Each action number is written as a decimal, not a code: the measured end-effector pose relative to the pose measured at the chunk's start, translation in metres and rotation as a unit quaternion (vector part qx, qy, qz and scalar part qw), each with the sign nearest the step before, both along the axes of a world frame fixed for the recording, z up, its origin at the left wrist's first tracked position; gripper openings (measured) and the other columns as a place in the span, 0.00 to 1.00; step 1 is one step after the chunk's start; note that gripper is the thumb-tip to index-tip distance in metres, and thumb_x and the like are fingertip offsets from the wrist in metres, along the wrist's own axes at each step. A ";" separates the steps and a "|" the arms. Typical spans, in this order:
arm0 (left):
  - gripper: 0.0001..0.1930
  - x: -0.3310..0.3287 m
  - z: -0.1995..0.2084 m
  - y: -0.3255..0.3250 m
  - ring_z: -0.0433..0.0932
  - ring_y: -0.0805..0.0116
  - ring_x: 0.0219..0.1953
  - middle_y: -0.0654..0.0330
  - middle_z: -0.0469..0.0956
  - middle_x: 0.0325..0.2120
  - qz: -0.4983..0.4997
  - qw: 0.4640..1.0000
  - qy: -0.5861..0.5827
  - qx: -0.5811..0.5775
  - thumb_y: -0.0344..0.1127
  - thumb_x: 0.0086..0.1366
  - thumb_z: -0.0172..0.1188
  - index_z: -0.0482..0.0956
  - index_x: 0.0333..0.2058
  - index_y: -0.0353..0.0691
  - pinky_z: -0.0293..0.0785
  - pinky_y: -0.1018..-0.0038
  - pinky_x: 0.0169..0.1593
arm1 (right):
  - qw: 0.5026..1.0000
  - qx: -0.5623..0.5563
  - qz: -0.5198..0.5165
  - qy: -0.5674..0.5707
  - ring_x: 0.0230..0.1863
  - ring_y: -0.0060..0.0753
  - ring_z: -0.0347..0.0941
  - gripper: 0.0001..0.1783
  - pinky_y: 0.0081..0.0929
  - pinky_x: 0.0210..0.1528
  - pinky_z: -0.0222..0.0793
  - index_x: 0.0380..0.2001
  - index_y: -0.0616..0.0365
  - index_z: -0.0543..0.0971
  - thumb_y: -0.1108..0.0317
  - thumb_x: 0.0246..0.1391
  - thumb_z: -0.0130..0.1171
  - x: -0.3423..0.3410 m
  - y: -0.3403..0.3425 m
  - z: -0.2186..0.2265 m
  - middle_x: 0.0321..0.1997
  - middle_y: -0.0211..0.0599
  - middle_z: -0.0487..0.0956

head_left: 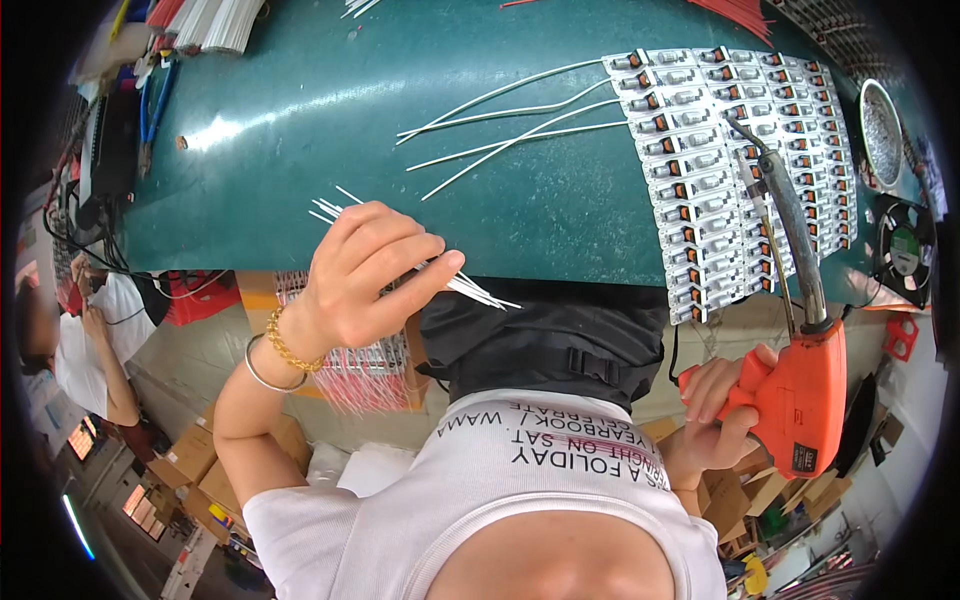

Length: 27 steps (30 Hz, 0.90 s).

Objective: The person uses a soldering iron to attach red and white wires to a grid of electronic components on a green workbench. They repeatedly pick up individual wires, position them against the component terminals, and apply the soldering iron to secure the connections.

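My left hand [365,275] is closed around a small bundle of thin white wires [480,292], whose ends stick out on both sides, over the near edge of the green table. In my right hand [725,400] is an orange soldering gun [808,385], gripped by its handle. Its long metal barrel points away from me, and the tip lies over the far part of a panel of small circuit boards [690,205] on the right. Several white wires [530,108] run leftward from the panel's upper left edge and lie loose on the table.
A round dish of silvery material [880,130] and a small fan [905,250] stand at the right. White wire bundles [220,22] lie far left, red wires [735,15] far right. Below the table sits a box with pink-wired boards [365,375]. Another person [95,340] works at left.
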<state>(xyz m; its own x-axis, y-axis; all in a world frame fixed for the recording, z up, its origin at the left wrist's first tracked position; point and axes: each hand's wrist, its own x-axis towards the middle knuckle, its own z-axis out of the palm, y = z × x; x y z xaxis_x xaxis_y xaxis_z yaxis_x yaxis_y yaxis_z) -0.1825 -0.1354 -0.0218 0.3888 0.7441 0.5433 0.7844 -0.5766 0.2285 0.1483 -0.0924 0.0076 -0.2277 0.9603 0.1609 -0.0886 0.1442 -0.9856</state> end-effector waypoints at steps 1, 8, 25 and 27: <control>0.15 0.000 -0.003 0.000 0.75 0.63 0.32 0.58 0.77 0.30 -0.009 1.000 0.004 0.021 0.27 0.42 0.65 0.83 0.33 0.36 0.75 0.68 0.35 | 1.000 0.004 0.004 -0.001 0.11 0.20 0.58 0.35 0.20 0.18 0.59 0.58 0.72 0.61 0.50 0.63 0.52 0.000 0.000 0.000 0.12 0.27 0.63; 0.13 0.006 -0.008 -0.015 0.76 0.62 0.33 0.58 0.77 0.30 0.009 0.999 0.023 0.037 0.21 0.44 0.64 0.81 0.33 0.33 0.77 0.66 0.36 | 1.000 -0.008 0.001 -0.001 0.11 0.20 0.58 0.35 0.21 0.18 0.59 0.58 0.71 0.61 0.50 0.62 0.52 0.000 0.000 0.000 0.12 0.27 0.64; 0.05 0.078 0.017 0.076 0.70 0.69 0.21 0.61 0.77 0.20 0.292 0.916 -0.232 -0.149 0.29 0.55 0.67 0.79 0.25 0.36 0.62 0.75 0.36 | 0.995 -0.042 -0.041 -0.086 0.10 0.21 0.59 0.45 0.22 0.17 0.61 0.55 0.73 0.64 0.37 0.55 0.54 0.008 -0.007 0.001 0.11 0.26 0.65; 0.05 0.079 0.015 0.076 0.71 0.68 0.21 0.61 0.78 0.20 0.290 0.918 -0.226 -0.150 0.29 0.55 0.67 0.80 0.25 0.36 0.62 0.74 0.37 | 0.995 -0.041 -0.026 -0.086 0.10 0.21 0.59 0.45 0.22 0.18 0.62 0.54 0.73 0.65 0.36 0.55 0.54 0.013 -0.007 -0.002 0.11 0.25 0.65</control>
